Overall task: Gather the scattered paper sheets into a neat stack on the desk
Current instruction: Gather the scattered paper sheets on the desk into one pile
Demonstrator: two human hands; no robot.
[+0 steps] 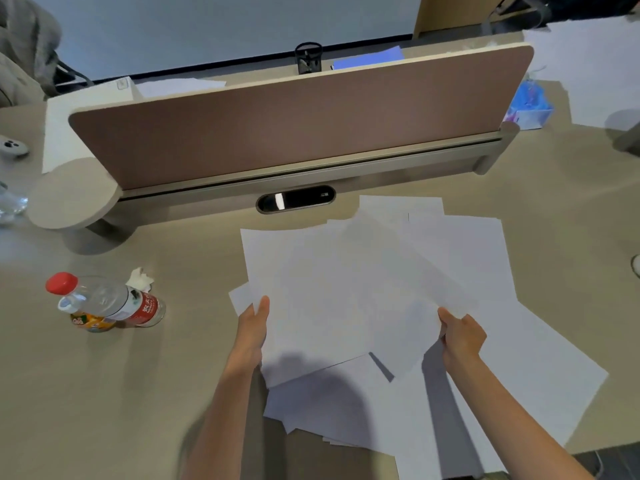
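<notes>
The left hand [254,329] and right hand [462,336] each pinch an opposite side edge of the fanned sheets [346,289], lifted just above more sheets on the worktop [138,375], right of the bottle [107,303].

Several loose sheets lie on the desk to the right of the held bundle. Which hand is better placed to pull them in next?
Probably the right hand. It grips the bundle at its right edge, and the loose sheets lie just beside it. The left hand is on the far side.
</notes>
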